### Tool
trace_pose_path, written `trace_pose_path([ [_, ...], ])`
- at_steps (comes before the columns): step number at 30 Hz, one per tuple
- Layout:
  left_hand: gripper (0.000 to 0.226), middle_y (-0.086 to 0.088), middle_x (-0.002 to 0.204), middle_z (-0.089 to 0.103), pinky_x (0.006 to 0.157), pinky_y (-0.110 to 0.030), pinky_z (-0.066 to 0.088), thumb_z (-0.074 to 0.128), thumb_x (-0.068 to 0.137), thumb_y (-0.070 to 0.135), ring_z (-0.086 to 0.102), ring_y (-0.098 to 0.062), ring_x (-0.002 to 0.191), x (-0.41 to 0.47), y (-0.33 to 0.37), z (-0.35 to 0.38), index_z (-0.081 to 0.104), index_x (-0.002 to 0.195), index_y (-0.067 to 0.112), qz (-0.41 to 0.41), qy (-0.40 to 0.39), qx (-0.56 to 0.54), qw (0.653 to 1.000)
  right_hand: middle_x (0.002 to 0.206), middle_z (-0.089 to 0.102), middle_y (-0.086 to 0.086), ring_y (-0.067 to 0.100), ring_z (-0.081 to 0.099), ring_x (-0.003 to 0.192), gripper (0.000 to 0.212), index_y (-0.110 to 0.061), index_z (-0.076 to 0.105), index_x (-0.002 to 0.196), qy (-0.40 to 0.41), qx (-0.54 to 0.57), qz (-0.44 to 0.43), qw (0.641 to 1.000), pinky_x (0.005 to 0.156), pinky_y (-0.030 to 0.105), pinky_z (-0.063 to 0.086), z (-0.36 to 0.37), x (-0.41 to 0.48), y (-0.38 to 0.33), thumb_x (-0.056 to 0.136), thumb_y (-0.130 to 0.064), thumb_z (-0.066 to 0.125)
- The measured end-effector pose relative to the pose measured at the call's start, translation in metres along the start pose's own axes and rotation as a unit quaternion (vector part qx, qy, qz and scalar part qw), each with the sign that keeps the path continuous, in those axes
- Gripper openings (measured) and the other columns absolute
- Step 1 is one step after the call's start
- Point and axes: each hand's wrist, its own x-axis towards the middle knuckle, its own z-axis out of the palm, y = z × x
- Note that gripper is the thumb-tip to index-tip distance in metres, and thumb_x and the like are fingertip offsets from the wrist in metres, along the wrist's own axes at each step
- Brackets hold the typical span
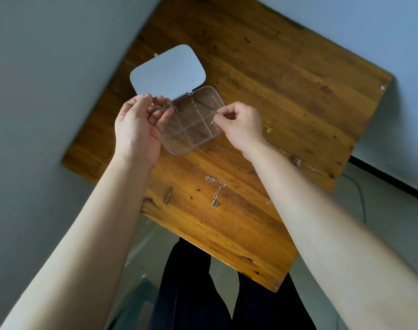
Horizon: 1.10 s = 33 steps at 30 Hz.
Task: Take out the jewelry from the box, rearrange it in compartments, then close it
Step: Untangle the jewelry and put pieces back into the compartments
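The clear plastic box [193,120] sits open on the wooden table [286,91], its white lid [167,72] laid back toward 11 o'clock. Its compartments look empty, though the transparent walls and glare make that hard to confirm.

Over the box's 9 o'clock edge, the left hand [139,127] is loosely cupped, fingertips pinching a small silver piece [161,106] that seems to be a ring or clasp with a bow shape. At the 3 o'clock edge, the right hand [239,125] is closed in a fine pinch on a thin chain [213,117] whose free end dangles. Whether the two hands hold one piece or two cannot be told.

A silver necklace [216,190] lies loose on the table toward 6 o'clock of the box, and a small gold item [269,128] lies at 3 o'clock, past the right hand.

All of it is probably very light, limp and prone to tangling. The chains would best be taken near the clasp or pendant and lowered in coils. The box is light too and may slide when nudged.

Another tiny glint near the right forearm is too small to identify.
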Motion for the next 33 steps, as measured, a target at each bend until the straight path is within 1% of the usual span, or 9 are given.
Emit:
trace_pose_path([
  [3,0.01,-0.016,0.087,0.069,0.081,-0.038,0.061,0.054,0.097,0.005,0.074,-0.026,0.086,0.013,-0.006,-0.005,0.058,0.106,0.002,-0.016,0.039,0.002,0.999,0.079,0.074,-0.004,0.008,0.072,0.072,0.008,-0.021,0.071,0.09,-0.028,-0.057,-0.011,0.998,0.068,0.022,0.059,0.022,0.005,0.002,0.084,-0.019,0.076],
  [6,0.01,-0.017,0.092,0.068,0.083,-0.04,0.061,0.054,0.098,0.005,0.073,-0.027,0.087,0.026,-0.013,-0.013,0.057,0.107,0.003,-0.025,0.067,0.027,0.997,0.092,0.074,0.001,0.015,0.073,0.084,0.01,-0.017,0.074,0.097,-0.05,-0.086,0.003,0.995,0.077,0.028,0.061,0.038,0.007,0.01,0.087,-0.017,0.075],
  [11,0.009,-0.014,0.114,0.069,0.091,-0.037,0.058,0.054,0.096,0.01,0.068,-0.022,0.099,0.04,-0.029,-0.026,0.06,0.103,0.012,-0.011,0.105,0.256,0.961,0.101,0.074,-0.001,0.01,0.067,0.089,0.014,-0.016,0.076,0.105,-0.032,-0.127,-0.006,0.991,0.073,0.015,0.055,0.05,0.008,0.019,0.092,-0.016,0.071],
  [14,0.016,-0.008,0.11,0.07,0.091,-0.037,0.058,0.055,0.096,0.015,0.068,-0.02,0.099,0.042,-0.032,-0.029,0.06,0.111,0.011,0.012,0.105,0.316,0.943,0.102,0.074,-0.002,0.007,0.064,0.086,0.015,-0.016,0.077,0.106,-0.028,-0.138,-0.005,0.99,0.061,0.002,0.04,0.051,0.01,0.02,0.093,-0.016,0.07],
  [18,0.024,-0.006,0.098,0.067,0.08,-0.032,0.056,0.057,0.093,0.016,0.062,-0.015,0.082,0.041,-0.03,-0.029,0.061,0.116,0.011,0.023,0.098,0.33,0.938,0.103,0.075,-0.001,0.008,0.066,0.087,0.017,-0.015,0.076,0.109,-0.027,-0.144,-0.007,0.989,0.059,0.0,0.039,0.051,0.01,0.02,0.094,-0.017,0.068],
  [21,0.025,-0.003,0.106,0.067,0.084,-0.034,0.055,0.056,0.092,0.018,0.065,-0.019,0.094,0.034,-0.033,-0.028,0.062,0.116,0.016,0.05,0.091,0.376,0.921,0.102,0.075,-0.004,0.002,0.064,0.083,0.018,-0.017,0.076,0.109,-0.012,-0.139,-0.03,0.99,0.057,-0.005,0.039,0.045,0.004,0.022,0.094,-0.018,0.067],
  [24,0.028,-0.002,0.113,0.065,0.085,-0.032,0.051,0.054,0.092,0.021,0.063,-0.02,0.103,0.015,-0.047,-0.035,0.06,0.119,0.016,0.149,0.067,0.478,0.863,0.098,0.075,-0.01,-0.003,0.062,0.08,0.017,-0.021,0.076,0.107,0.018,-0.139,-0.052,0.989,0.065,-0.003,0.042,0.029,-0.012,0.033,0.094,-0.019,0.066],
  [28,0.041,-0.02,0.143,0.048,0.107,-0.043,0.037,0.059,0.093,0.015,0.043,-0.037,0.132,-0.023,-0.09,-0.052,0.054,0.132,0.004,0.271,0.005,0.609,0.745,0.099,0.075,-0.009,0.005,0.065,0.085,0.017,-0.023,0.075,0.107,0.07,-0.161,-0.03,0.984,0.073,0.012,0.047,0.0,-0.045,0.069,0.095,-0.02,0.064],
  [33,0.05,-0.025,0.131,0.052,0.097,-0.052,0.046,0.066,0.09,0.016,0.047,-0.041,0.116,-0.064,-0.144,-0.072,0.053,0.135,0.0,0.289,-0.119,0.684,0.659,0.106,0.061,-0.007,0.008,0.057,0.086,0.019,-0.026,0.07,0.112,0.113,-0.221,0.005,0.969,0.08,0.033,0.056,-0.031,-0.091,0.122,0.094,-0.023,0.065],
])
